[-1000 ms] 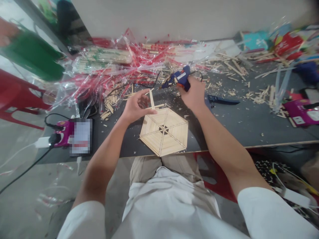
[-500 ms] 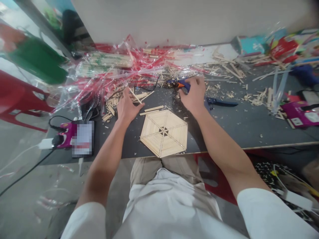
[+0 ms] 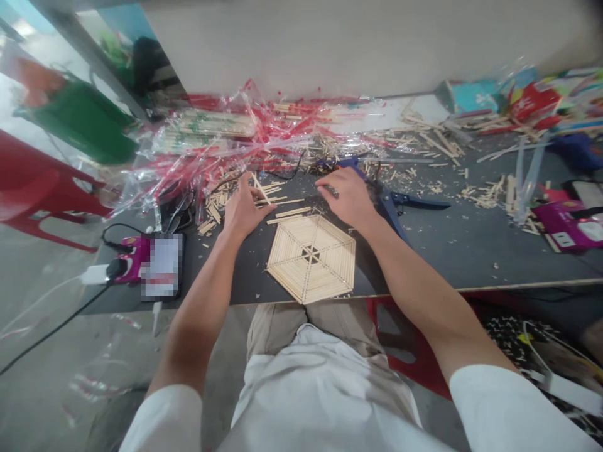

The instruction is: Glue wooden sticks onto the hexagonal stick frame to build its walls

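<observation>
A flat hexagonal frame of wooden craft sticks (image 3: 311, 258) lies on the dark grey table top (image 3: 424, 251), in front of both hands. My left hand (image 3: 244, 210) rests with fingers apart on a loose heap of thin sticks (image 3: 217, 207), and one stick (image 3: 262, 190) runs up by its fingers. My right hand (image 3: 346, 196) is spread open on the table, nothing in it. Behind that hand, a blue glue gun (image 3: 349, 163) lies mostly hidden. Two loose sticks (image 3: 293, 212) lie along the frame's far side.
Crumpled transparent plastic with red strips (image 3: 245, 129) and stick bundles (image 3: 207, 123) fill the back. Blue-handled cutters (image 3: 418, 203) lie right of my right hand. Scattered stick pieces cover the far table. A purple power unit (image 3: 134, 260) with cables sits at the left.
My right hand has let go of the glue gun and moved slightly left, toward the frame. My left hand has shifted a little right over the stick heap. The view has tilted slightly.
</observation>
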A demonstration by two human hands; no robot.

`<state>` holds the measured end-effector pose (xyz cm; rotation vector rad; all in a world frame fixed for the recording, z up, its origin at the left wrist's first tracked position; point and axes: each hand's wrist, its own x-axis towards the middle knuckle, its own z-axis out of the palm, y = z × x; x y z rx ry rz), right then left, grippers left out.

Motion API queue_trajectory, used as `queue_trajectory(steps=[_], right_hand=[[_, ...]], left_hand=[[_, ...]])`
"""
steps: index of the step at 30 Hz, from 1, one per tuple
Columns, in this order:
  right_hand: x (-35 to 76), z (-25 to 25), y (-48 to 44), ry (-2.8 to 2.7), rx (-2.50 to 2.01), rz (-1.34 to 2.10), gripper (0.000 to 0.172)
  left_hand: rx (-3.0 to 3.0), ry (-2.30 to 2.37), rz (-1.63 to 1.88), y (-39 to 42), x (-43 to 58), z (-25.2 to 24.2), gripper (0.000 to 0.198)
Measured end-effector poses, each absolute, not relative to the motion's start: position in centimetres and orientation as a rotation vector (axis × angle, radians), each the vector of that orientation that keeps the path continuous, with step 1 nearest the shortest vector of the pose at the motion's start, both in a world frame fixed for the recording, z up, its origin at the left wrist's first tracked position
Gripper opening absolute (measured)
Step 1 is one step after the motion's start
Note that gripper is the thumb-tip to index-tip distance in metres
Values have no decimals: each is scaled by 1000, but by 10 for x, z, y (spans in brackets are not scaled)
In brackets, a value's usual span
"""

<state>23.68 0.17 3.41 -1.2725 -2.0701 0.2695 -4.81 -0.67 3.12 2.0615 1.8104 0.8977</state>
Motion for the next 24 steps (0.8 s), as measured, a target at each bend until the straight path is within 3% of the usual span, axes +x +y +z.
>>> queue_trajectory(steps=[8,16,21,24], right_hand=[[213,22,5,-2158,-1258,553,19],[213,21,7,-2197,-1253,492,14],[220,26,6,-1968,-1325,488,9],[217,32,0,-1704,-1333,668,4]], left_hand=[[2094,1759,892,-10,-38,33,97],[2106,1719,907,-12,-36,31,95],[2100,1720,999,-12,-33,30,100],[2119,1717,1023,-15,-28,31,102]])
